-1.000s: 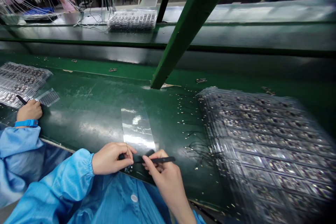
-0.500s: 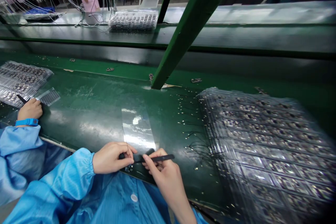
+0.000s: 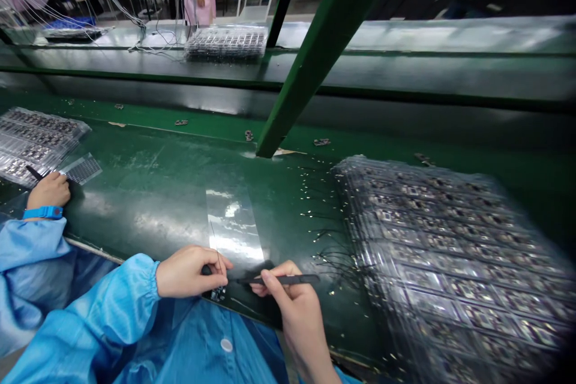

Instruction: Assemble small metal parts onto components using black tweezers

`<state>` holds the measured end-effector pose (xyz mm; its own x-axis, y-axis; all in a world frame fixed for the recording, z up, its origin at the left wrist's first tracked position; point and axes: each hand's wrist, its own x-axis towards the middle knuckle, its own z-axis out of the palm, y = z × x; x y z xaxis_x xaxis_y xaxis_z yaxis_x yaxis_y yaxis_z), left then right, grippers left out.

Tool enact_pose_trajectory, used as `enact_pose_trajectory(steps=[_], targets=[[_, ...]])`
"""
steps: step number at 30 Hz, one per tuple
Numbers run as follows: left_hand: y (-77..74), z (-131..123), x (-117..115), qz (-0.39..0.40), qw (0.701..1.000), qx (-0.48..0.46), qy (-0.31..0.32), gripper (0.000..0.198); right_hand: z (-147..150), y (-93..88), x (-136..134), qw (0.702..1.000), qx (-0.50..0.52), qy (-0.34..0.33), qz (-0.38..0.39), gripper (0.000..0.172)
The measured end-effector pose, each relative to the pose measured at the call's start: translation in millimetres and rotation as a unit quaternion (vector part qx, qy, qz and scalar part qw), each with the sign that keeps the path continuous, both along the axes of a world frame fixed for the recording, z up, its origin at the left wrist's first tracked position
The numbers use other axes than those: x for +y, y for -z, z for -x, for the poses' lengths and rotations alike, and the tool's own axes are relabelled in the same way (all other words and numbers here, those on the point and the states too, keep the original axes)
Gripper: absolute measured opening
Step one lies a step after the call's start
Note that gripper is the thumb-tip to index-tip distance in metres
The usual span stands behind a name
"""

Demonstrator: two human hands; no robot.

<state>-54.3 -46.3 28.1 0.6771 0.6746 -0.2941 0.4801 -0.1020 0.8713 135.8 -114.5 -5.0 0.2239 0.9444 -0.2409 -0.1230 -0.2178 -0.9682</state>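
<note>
With the grip of the right hand [image 3: 297, 300] closed on black tweezers [image 3: 294, 279] and the left hand's [image 3: 189, 272] closed around a dark tool [image 3: 206, 270], hold both steady beside the small board [image 3: 218, 293] at the table's [image 3: 148, 174] near edge

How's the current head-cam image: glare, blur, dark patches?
Head view: strong glare on the flat, clear plastic sheet, duller sheen on the glossy dark-green worktop; head view: the large stack of clear plastic trays at right smears towards the frame's right edge, lower-right corner dark; head view: the bare left hand and bare right hand look fairly crisp.
</note>
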Motion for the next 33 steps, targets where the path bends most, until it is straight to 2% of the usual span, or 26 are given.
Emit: enact_pose_trajectory(steps=[4,9,14,33], targets=[[-0.3,-11,12,0.088,0.994,-0.001,-0.058,0.015,-7,5.9,5,0.998,0.033,0.052,-0.028,0.026],[7.9,-25,25,0.157,0.984,0.022,-0.082,0.022,-8,12.5,11,0.998,-0.004,0.053,-0.037,0.024],[14.3,-28,26,0.156,0.985,0.017,-0.074,0.021,-3,10.0,13,0.998,-0.033,0.046,-0.028,0.024],[11.1,-29,27,0.139,0.988,0.027,-0.065,0.017,3,8.6,13,0.997,-0.042,0.066,-0.014,0.025]])
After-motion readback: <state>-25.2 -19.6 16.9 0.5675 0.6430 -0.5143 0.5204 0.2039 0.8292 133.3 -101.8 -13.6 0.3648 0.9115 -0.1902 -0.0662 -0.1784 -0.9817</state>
